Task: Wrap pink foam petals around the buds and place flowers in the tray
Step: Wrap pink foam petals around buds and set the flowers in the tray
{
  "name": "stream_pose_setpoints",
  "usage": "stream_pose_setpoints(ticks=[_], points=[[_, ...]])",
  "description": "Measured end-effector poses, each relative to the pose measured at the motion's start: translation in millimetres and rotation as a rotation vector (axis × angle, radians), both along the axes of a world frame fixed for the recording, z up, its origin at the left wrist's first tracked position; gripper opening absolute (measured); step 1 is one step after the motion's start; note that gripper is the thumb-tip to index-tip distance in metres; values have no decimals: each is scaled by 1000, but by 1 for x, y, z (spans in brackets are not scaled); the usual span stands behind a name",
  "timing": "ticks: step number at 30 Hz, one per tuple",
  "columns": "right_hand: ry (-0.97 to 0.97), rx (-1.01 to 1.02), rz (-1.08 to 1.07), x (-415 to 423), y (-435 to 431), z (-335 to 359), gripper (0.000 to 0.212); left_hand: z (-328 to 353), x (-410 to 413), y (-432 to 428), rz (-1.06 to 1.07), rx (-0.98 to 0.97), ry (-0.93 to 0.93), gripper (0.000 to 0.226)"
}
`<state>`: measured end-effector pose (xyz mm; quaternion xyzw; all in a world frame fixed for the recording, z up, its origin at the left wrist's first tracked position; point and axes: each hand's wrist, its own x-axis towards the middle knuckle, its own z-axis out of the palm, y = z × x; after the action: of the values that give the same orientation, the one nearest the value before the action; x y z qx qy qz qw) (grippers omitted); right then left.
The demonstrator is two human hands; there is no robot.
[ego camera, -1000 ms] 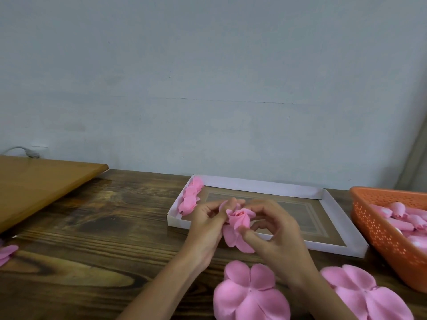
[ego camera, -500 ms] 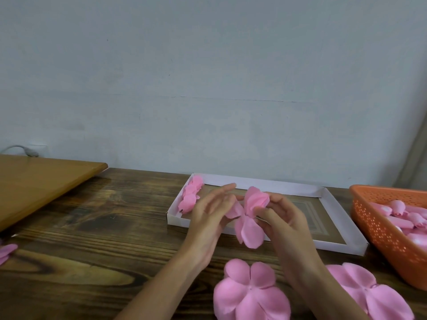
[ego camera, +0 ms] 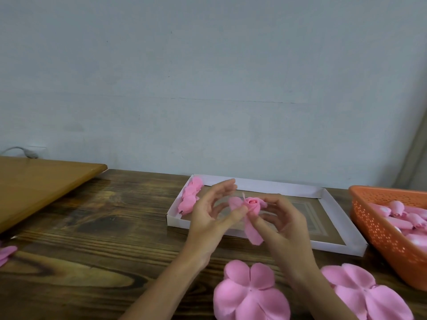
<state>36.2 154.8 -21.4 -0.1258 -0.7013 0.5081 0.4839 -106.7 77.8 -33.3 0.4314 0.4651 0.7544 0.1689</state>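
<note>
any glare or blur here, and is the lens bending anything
Head view: soft, even light, no hard shadows, a pale sheen on the table left of the tray. Head view: the left hand smears at its fingertips and the flower pinched by the right hand is soft. Head view: folds at far right lean, a wide-angle bend.

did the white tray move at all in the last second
No. The tray sits where it was, same gap to the orange basket.

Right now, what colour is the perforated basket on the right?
Orange. The basket shows best in the head view, at the right edge of the table.
</note>
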Motion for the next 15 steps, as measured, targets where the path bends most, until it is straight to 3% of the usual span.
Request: stream_pose_setpoints(ticks=[6,15], points=[[-3,-1,-90,-4,-6,-8,32,-5,15,3,-84,-44,-1,69],[-87,56,-131,-7,-15,-11,29,-13,28,9,-209,-88,-244,32]])
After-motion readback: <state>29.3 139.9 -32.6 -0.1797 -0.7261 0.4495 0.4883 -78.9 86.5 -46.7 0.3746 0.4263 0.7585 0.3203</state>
